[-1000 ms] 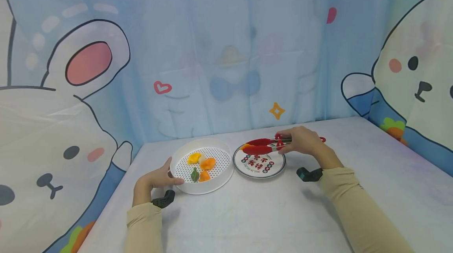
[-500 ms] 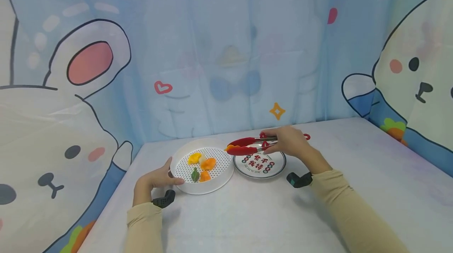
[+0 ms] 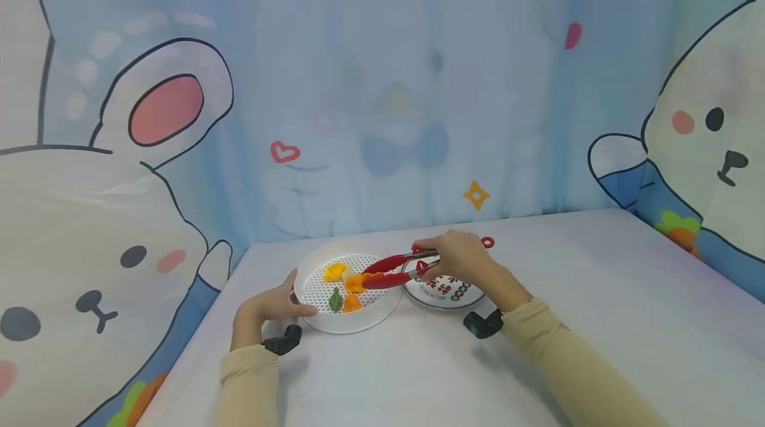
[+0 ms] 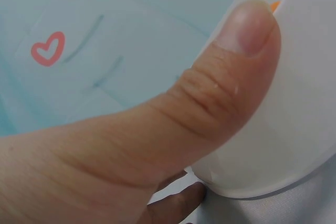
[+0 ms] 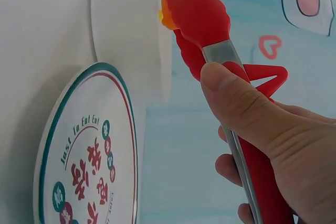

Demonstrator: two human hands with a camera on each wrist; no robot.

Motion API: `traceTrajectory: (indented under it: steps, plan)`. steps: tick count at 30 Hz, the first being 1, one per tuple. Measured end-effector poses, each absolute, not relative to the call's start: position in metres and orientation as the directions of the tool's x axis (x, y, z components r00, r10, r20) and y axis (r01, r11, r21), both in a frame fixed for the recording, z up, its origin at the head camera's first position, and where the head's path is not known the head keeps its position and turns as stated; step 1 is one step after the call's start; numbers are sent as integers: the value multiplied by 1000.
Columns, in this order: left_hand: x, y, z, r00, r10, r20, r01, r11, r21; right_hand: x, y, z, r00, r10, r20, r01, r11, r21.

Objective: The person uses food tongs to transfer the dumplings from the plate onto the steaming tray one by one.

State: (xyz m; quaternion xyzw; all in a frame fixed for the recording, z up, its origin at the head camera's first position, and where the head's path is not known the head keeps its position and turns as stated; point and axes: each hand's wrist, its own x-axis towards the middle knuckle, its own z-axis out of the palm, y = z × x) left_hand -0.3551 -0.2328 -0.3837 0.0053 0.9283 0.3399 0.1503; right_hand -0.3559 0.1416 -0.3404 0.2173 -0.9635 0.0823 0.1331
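Red tongs gripped by right hand | left hand holds steamer | thumb on wall: wrist view only

Steamer tray on desk, left of plate, nearly touching. Food pieces in tray. Tongs reach over tray from right. Curtain behind desk.

Soft, even, bright light fills the scene; shadows under the sleeves stay faint; the far backdrop looks hazy; both wrist views blur close up; no glare.
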Motion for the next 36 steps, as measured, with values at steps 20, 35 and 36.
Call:
traceTrajectory:
  steps: [20,35,36]
  plan:
    - [-352,-228,-389,-953,75,-295,-126,785,606,-375,99,-313,-845,-532,61,-523,844,121]
    - [-353,-230,-382,-954,83,-287,-113,789,604,-383,81,-327,-874,-481,73,-476,876,83]
    - [-353,-231,-382,-955,86,-285,-110,788,606,-383,81,-328,-873,-482,77,-476,876,85]
